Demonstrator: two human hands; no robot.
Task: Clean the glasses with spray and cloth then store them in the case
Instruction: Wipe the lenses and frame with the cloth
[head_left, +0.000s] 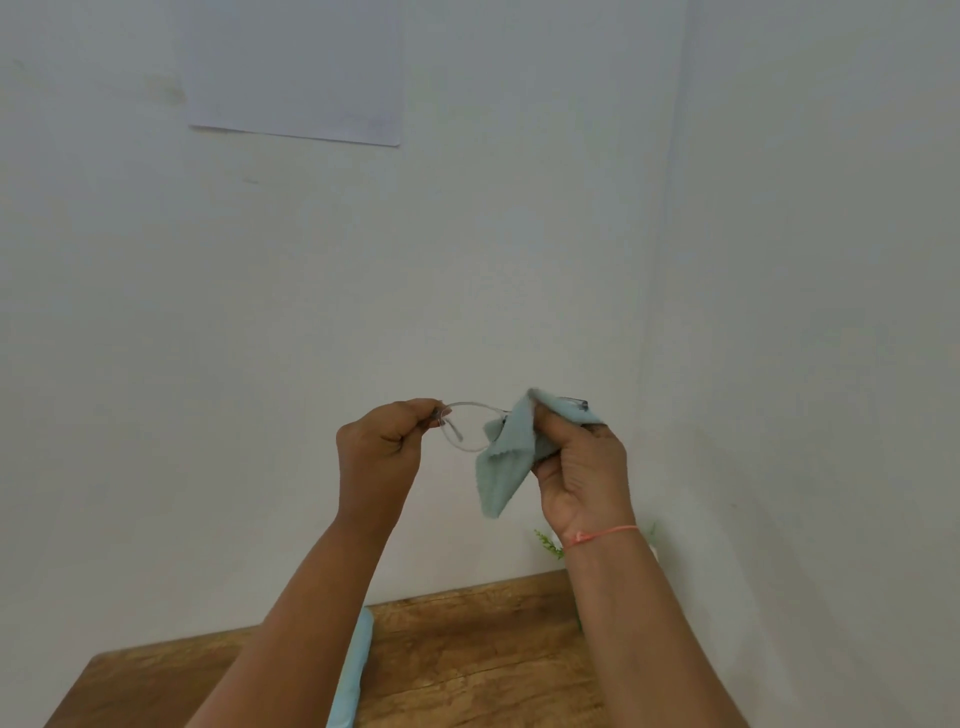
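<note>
Clear-framed glasses (467, 426) are held up in the air in front of the white wall. My left hand (382, 447) pinches their left end at the hinge. My right hand (582, 467) grips a light blue cloth (506, 457) that is wrapped over the right lens, hiding it; a loose corner of the cloth hangs down. A light blue object (353, 670), possibly the case, lies on the wooden table (467, 649), mostly hidden behind my left forearm. No spray bottle is in view.
The wooden table sits low in the frame against a white wall corner. A small green plant sprig (549, 544) shows behind my right wrist. A sheet of paper (296, 73) is stuck high on the wall.
</note>
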